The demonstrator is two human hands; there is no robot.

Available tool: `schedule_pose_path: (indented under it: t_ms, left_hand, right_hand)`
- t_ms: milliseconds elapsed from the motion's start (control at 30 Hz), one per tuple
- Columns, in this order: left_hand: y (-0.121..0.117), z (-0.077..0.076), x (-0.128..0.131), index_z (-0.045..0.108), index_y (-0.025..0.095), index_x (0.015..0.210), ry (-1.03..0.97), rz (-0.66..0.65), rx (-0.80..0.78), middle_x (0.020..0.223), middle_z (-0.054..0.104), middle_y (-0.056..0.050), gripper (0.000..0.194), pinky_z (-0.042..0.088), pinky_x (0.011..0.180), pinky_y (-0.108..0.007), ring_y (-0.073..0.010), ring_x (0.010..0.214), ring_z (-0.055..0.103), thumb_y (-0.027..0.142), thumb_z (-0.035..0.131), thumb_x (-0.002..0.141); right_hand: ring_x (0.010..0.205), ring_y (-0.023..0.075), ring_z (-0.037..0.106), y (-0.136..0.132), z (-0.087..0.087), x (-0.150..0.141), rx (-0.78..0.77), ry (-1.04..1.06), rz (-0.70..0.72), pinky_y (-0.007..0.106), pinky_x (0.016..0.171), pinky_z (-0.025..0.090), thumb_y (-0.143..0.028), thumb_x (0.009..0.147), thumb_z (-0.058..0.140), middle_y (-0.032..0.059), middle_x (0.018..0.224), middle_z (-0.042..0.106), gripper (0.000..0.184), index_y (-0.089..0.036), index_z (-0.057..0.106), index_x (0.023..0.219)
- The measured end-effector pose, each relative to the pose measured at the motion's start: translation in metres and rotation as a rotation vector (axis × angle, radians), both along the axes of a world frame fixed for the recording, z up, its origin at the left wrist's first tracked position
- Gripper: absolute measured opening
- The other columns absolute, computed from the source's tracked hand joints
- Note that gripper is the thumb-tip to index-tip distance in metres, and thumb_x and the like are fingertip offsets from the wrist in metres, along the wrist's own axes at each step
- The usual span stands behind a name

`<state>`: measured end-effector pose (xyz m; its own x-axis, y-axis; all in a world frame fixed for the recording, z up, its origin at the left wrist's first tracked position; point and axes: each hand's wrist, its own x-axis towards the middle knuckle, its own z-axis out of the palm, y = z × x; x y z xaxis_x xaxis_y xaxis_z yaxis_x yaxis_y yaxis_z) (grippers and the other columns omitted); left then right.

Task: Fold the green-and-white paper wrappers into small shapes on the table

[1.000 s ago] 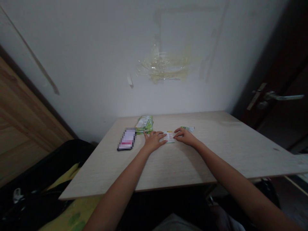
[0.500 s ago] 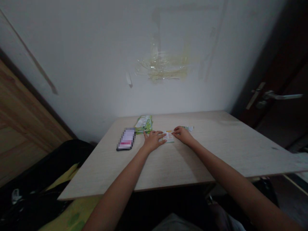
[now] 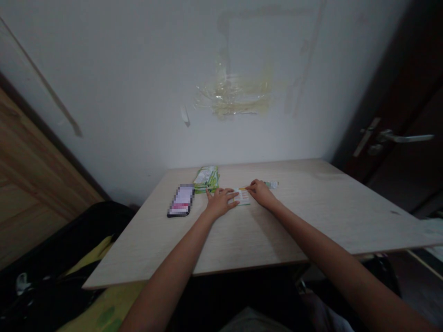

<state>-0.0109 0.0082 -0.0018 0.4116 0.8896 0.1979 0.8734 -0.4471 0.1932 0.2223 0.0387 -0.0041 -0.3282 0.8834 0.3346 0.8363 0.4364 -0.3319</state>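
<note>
Packet (image 3: 243,198) lies flat on the surface (image 3: 235,244). Left hand (image 3: 219,203), fingers spread, rests on its nine-o'clock edge, not gripping. Right hand (image 3: 263,193), fingertips close together, has shifted to its one-o'clock corner, apparently now the working point; from here, I cannot tell whether it grips.

Phone (image 3: 182,199) left of card (image 3: 244,197), packet stack (image 3: 206,178) between (farther back)

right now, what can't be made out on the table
In the head view:
Printed packet: text too small; left side partly covered by the left hand.
Whether the right hand pinches it: too small.
Green strip: left end hidden by that hand.
Phone: screen pixelated.
</note>
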Motion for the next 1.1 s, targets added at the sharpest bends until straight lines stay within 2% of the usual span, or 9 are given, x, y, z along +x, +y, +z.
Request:
schedule_pose_path:
  t_ms: [167, 333, 533, 700, 900, 1100]
  left_hand:
    - [0.000, 0.000, 0.001, 0.056, 0.049, 0.136, 0.009, 0.007, 0.012, 0.148, 0.054, 0.002, 0.045, 0.004, 0.114, -0.074, -0.0348, 0.135, 0.040, 0.061, 0.047, 0.095]
    - [-0.001, 0.000, 0.001, 0.056, 0.048, 0.137, 0.023, 0.011, 0.025, 0.148, 0.054, 0.002, 0.045, 0.007, 0.115, -0.073, -0.0351, 0.135, 0.041, 0.062, 0.046, 0.095]
    - [-0.002, 0.000, 0.000, 0.055, 0.049, 0.138, 0.020, -0.001, 0.034, 0.148, 0.054, 0.002, 0.046, 0.007, 0.116, -0.073, -0.0345, 0.136, 0.041, 0.062, 0.046, 0.095]
    - [-0.003, 0.001, 0.001, 0.054, 0.049, 0.138, 0.041, 0.012, 0.029, 0.149, 0.053, 0.002, 0.047, 0.005, 0.116, -0.073, -0.0345, 0.136, 0.041, 0.062, 0.047, 0.094]
    - [-0.003, 0.000, 0.002, 0.055, 0.049, 0.138, 0.021, 0.017, 0.016, 0.149, 0.053, 0.003, 0.046, 0.000, 0.114, -0.075, -0.0341, 0.137, 0.040, 0.062, 0.047, 0.094]
    - [-0.003, 0.000, 0.001, 0.053, 0.049, 0.138, 0.014, 0.010, 0.007, 0.150, 0.052, 0.003, 0.047, 0.001, 0.113, -0.076, -0.0345, 0.137, 0.039, 0.063, 0.046, 0.094]
  right_hand:
    - [0.103, 0.0251, 0.059, -0.004, -0.001, -0.005, 0.043, -0.057, -0.048, 0.035, 0.097, 0.042, -0.021, 0.097, 0.051, 0.0141, 0.112, 0.065, 0.032, -0.020, 0.075, 0.118]
    - [0.107, 0.0249, 0.058, -0.004, -0.007, -0.005, 0.063, -0.011, -0.054, 0.034, 0.099, 0.042, -0.019, 0.096, 0.051, 0.0148, 0.116, 0.065, 0.033, -0.017, 0.073, 0.121]
    - [0.107, 0.0216, 0.060, -0.003, -0.011, 0.003, 0.041, 0.129, 0.014, 0.032, 0.100, 0.044, -0.025, 0.093, 0.060, 0.0117, 0.113, 0.068, 0.026, -0.016, 0.077, 0.110]
    - [0.105, 0.0215, 0.062, -0.001, -0.012, 0.004, 0.040, 0.165, 0.030, 0.033, 0.099, 0.045, -0.027, 0.091, 0.064, 0.0115, 0.108, 0.070, 0.021, -0.017, 0.079, 0.103]
    - [0.101, 0.0212, 0.063, 0.001, -0.009, 0.006, 0.009, 0.165, 0.037, 0.033, 0.097, 0.046, -0.026, 0.088, 0.067, 0.0116, 0.105, 0.071, 0.020, -0.016, 0.080, 0.100]
    - [0.101, 0.0217, 0.064, -0.004, -0.002, 0.010, -0.002, 0.151, 0.091, 0.033, 0.098, 0.047, -0.027, 0.088, 0.067, 0.0121, 0.106, 0.072, 0.021, -0.016, 0.079, 0.101]
